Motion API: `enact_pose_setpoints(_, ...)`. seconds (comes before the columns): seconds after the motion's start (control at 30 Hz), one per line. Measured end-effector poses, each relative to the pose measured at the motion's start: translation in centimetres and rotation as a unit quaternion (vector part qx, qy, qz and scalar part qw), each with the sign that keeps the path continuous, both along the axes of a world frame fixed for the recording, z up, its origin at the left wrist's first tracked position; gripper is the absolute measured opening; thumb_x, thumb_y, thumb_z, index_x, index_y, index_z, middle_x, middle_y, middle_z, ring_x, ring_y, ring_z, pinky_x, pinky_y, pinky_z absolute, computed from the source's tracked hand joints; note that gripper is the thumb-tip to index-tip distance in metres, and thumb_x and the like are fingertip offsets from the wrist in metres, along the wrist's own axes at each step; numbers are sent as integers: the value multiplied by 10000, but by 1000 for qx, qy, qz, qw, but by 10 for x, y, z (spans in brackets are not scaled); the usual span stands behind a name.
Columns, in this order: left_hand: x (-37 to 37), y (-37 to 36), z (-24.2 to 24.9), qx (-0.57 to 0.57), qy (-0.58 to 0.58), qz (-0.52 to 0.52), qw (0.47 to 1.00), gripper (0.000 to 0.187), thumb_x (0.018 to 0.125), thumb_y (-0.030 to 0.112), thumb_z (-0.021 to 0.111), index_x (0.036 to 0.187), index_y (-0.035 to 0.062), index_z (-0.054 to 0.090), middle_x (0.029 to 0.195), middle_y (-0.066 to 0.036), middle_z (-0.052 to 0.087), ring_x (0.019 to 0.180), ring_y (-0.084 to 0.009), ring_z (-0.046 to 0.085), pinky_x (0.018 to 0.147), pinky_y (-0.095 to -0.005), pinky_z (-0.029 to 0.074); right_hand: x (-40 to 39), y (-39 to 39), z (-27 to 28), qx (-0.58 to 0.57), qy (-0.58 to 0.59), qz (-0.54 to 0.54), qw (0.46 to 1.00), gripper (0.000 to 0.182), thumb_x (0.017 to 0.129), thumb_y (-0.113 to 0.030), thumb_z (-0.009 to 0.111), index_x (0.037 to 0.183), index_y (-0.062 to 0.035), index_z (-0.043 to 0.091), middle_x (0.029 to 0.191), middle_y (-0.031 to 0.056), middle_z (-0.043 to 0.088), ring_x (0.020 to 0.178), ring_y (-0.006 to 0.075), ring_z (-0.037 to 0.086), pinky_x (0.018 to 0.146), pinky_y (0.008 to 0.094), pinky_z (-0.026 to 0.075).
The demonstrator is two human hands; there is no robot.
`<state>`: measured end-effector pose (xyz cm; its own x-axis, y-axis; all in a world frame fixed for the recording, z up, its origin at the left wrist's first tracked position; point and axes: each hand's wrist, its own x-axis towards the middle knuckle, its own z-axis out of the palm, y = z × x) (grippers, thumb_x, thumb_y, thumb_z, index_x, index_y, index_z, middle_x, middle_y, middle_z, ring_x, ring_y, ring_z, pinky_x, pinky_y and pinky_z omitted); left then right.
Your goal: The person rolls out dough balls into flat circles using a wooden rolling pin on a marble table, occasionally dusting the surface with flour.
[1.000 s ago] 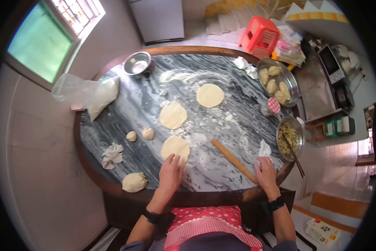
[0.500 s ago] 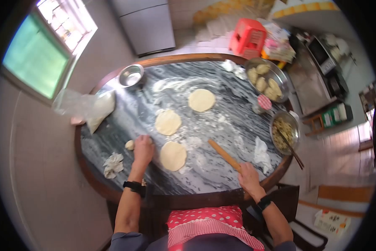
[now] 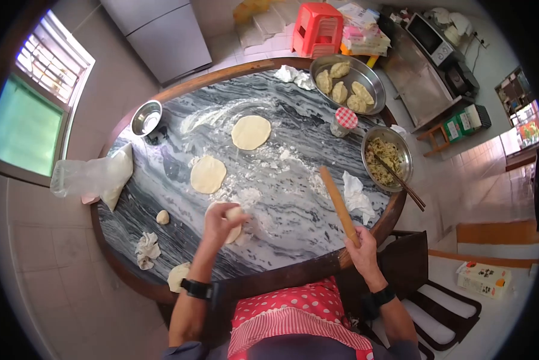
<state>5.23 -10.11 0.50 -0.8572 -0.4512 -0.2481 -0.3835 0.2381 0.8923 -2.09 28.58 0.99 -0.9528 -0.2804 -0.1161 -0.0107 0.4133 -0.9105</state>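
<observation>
My left hand (image 3: 218,221) is closed on a small dough ball (image 3: 234,213), raised over a flat dough round that it partly covers. My right hand (image 3: 362,247) grips the near end of a wooden rolling pin (image 3: 340,204), which slants up and away over the marble table. Two more flat rounds lie farther back, one at centre-left (image 3: 208,174) and one behind it (image 3: 251,132). Another dough ball (image 3: 162,217) rests at the left. Close to my left wrist, a pale dough piece (image 3: 178,278) sits at the table's near edge.
On the marble table (image 3: 281,240) are a small metal bowl (image 3: 146,118), a flour bag (image 3: 118,174), crumpled tissues (image 3: 147,251), a bowl of dumplings (image 3: 374,78), a lidded jar (image 3: 344,122) and a filling bowl (image 3: 395,137) with chopsticks. A red stool (image 3: 319,30) stands beyond.
My left hand has moved right from the left side and lifted a dough ball. My right hand has raised the rolling pin to a steeper slant. The whole view has shifted.
</observation>
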Motion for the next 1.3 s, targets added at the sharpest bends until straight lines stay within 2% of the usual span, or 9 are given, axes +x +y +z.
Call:
enact_pose_setpoints(0.17, -26, 88, -31, -117, 68, -90, 987, 310, 719, 142, 867, 975, 24, 738, 1224, -244, 593, 1005, -378, 649, 852, -411, 542, 3, 12, 14, 41, -9, -69, 997, 293, 907, -108, 708, 1121, 65, 609, 917, 107, 664, 847, 134, 622, 767, 296, 511)
enact_pose_setpoints(0.37, -87, 51, -58, -351, 60, -41, 933, 580, 783, -140, 496, 1355, -64, 438, 1449, -409, 352, 1358, -558, 346, 1135, -532, 334, 21, 35, 23, 71, -50, -119, 989, 279, 915, -120, 702, 1111, 58, 613, 864, 91, 652, 775, 126, 596, 722, 294, 505)
enact_pose_setpoints(0.47, -77, 66, -60, -334, 96, -82, 934, 604, 774, -133, 501, 1370, -79, 417, 1467, -402, 332, 1324, -601, 348, 1122, -553, 344, 32, 45, 20, 78, -60, -125, 987, 281, 918, -125, 701, 1114, 57, 615, 856, 85, 644, 763, 117, 582, 709, 291, 502)
enact_pose_setpoints(0.63, -80, 106, -44, -357, 177, -201, 895, 420, 751, -20, 663, 1169, 9, 641, 1138, -159, 609, 1082, -345, 578, 949, -446, 476, 35, 52, 22, 84, -66, -130, 986, 291, 912, -126, 710, 1121, 53, 616, 894, 106, 670, 809, 122, 609, 734, 297, 513)
enact_pose_setpoints(0.73, -112, 115, -36, -332, 177, -104, 921, 435, 750, -4, 688, 1181, 14, 631, 1096, -152, 605, 1020, -347, 578, 896, -446, 480, 27, 54, 30, 89, -64, -128, 986, 299, 907, -127, 717, 1128, 47, 616, 893, 120, 677, 814, 129, 627, 739, 303, 519)
enact_pose_setpoints(0.9, -147, 163, -49, -310, 208, -165, 913, 499, 766, 43, 695, 1248, -21, 583, 1420, -260, 467, 1280, -465, 470, 1082, -507, 409, 9, 61, 43, 127, -10, -93, 987, 309, 894, -121, 726, 1131, 43, 613, 858, 135, 673, 771, 153, 643, 718, 309, 525)
enact_pose_setpoints(1.0, -122, 182, -44, -430, 197, -282, 835, 501, 794, 64, 712, 1267, -24, 572, 1427, -278, 457, 1260, -457, 478, 1069, -535, 407, -2, 70, 40, 127, 0, -84, 988, 305, 888, -114, 728, 1126, 39, 616, 857, 140, 675, 767, 154, 646, 714, 309, 525)
enact_pose_setpoints(1.17, -138, 172, -24, -324, 173, -117, 923, 427, 852, -6, 605, 1277, 25, 582, 1325, -221, 554, 1206, -434, 526, 979, -505, 459, -10, 72, 34, 116, 0, -96, 989, 301, 877, -107, 736, 1120, 30, 624, 856, 143, 684, 750, 172, 662, 697, 316, 529)
enact_pose_setpoints(1.3, -141, 175, -46, -303, 175, -245, 904, 392, 778, 5, 587, 1168, 29, 627, 1246, -197, 588, 1119, -397, 561, 946, -471, 481, -14, 70, 32, 116, 5, -67, 991, 321, 857, -121, 753, 1120, 12, 627, 883, 192, 691, 791, 294, 713, 700, 355, 548)
